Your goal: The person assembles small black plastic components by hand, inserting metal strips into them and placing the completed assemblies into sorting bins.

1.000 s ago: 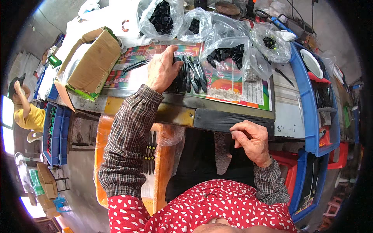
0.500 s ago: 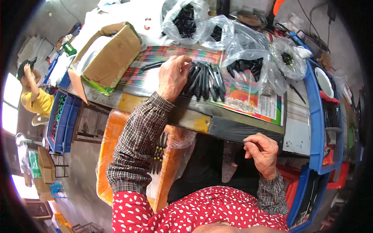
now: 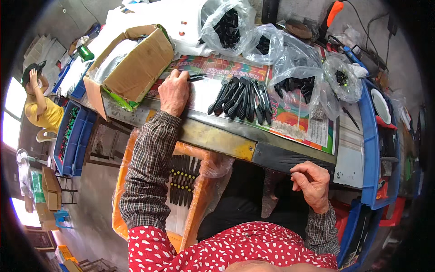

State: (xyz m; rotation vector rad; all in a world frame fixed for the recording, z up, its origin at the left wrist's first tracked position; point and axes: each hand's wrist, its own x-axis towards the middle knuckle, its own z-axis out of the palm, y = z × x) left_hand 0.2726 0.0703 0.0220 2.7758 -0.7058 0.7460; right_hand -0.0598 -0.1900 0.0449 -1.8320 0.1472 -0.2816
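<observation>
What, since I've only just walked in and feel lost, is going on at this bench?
A person in a red, white-spotted top is handling black pieces at a workbench. The left hand is at a few slim black pieces; its grip is unclear. The right hand is curled near the front edge. A fanned pile of black pieces lies on the bench, and yellow-marked ones lie in the orange crate below.

bright light from windows (image 3: 13, 104) at the left, white sheet (image 3: 156, 18) on the far side washed out, glints on plastic bags (image 3: 297, 52), shadow under the table (image 3: 217, 138), right rim dim and blurred, edges curved
</observation>
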